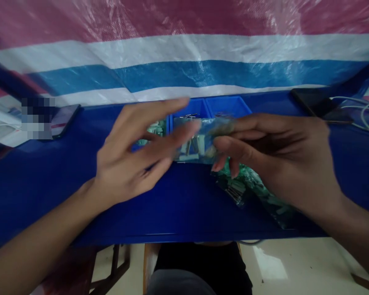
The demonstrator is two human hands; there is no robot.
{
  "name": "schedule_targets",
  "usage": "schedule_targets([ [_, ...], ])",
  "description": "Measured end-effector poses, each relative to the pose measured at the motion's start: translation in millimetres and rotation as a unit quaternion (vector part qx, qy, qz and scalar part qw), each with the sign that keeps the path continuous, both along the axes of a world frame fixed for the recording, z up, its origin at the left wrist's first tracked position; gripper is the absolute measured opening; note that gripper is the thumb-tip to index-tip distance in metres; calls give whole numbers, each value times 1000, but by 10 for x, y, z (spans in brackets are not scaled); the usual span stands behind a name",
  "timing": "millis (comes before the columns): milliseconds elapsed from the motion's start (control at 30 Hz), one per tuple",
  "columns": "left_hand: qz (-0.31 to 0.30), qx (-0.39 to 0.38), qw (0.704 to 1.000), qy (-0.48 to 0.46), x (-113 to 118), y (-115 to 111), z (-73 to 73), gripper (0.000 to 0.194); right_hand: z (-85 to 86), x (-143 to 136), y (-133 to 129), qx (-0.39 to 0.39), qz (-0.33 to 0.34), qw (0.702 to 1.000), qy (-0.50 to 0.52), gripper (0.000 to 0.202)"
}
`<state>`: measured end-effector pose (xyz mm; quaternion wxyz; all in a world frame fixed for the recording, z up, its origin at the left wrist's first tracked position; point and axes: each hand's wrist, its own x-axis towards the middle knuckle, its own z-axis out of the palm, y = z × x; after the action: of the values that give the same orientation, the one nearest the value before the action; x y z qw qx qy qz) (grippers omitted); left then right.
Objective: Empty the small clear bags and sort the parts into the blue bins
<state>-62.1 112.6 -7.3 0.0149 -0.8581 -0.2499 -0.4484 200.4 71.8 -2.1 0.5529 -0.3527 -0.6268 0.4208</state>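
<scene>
My right hand (pixel 283 155) pinches the right end of a small clear plastic bag (pixel 192 151) between thumb and fingers. Inside the bag are pale pieces and thin metal pins or screws, blurred. My left hand (pixel 123 159) is at the bag's left side with its fingers spread, and one finger passes in front of the bag; whether it touches cannot be made out. Below my right hand, more filled clear bags (pixel 249 180) with pale and metal parts lie on the table, partly hidden by that hand.
Behind the hands stand blue bins (pixel 229 105), one holding metal pins (pixel 189 116) and another pale green-white pieces (pixel 156 129). A phone-like device (pixel 69 116) lies on the left of the blue table (pixel 172 213). A dark flat device (pixel 310 102) and white cables (pixel 364 108) are at right.
</scene>
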Motion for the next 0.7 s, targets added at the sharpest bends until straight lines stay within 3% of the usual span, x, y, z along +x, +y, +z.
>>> schedule_targets([
  [100,-12,188,981,43,-17,2,27,47,-19,-9,40,-80,117,987,70,22],
  [167,-2,218,975,39,-61,28,64,44,-31,3,55,-88,147,982,83,17],
  [233,32,170,985,14,-132,86,98,34,-19,44,81,-58,130,988,58,10],
  [333,110,39,992,-55,-280,243,98,20,72,189,162,46,50,995,-76,9],
  [400,117,-32,991,-61,-387,367,63,32,156,326,235,122,35,969,-213,12],
  [500,137,-107,985,14,-494,489,-8,21,232,515,324,152,105,905,-382,24],
  [600,165,-69,979,99,-484,495,-64,21,217,623,358,150,163,858,-463,45],
  [700,173,10,977,127,-400,430,-65,26,185,680,353,168,177,844,-478,52],
])
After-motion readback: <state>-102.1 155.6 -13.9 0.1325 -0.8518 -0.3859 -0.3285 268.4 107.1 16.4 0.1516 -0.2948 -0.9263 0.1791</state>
